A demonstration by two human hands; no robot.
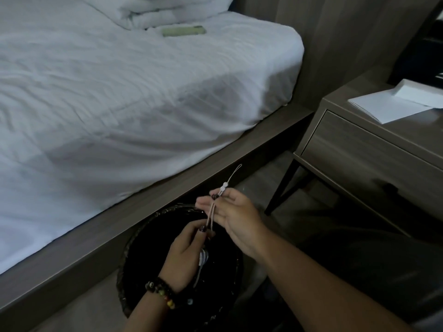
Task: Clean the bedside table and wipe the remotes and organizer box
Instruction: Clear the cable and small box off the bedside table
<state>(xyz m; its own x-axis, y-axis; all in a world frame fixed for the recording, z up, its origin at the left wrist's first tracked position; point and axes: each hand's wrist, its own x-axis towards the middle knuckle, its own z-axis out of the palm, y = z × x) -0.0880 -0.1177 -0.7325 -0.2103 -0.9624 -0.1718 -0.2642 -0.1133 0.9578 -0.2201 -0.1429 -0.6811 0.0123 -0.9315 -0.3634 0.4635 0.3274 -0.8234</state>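
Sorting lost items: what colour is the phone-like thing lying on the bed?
Pale green, lying on the white sheet near the folded bedding; the head view shows it.

The bed (119, 92) fills the left and upper part of the view, its frame (167, 200) running along its near side. A phone (184, 30) lies on the bed near the head end, just before the folded bedding (153, 10). The bedside table (359, 144) stands to the right of the bed, with papers (393, 105) on its top near the front edge. A bin (148, 248) sits on the floor beside the bed frame. Both hands, the left hand (184, 257) and the right hand (235, 214), are above the bin, a cord (213, 207) between them.
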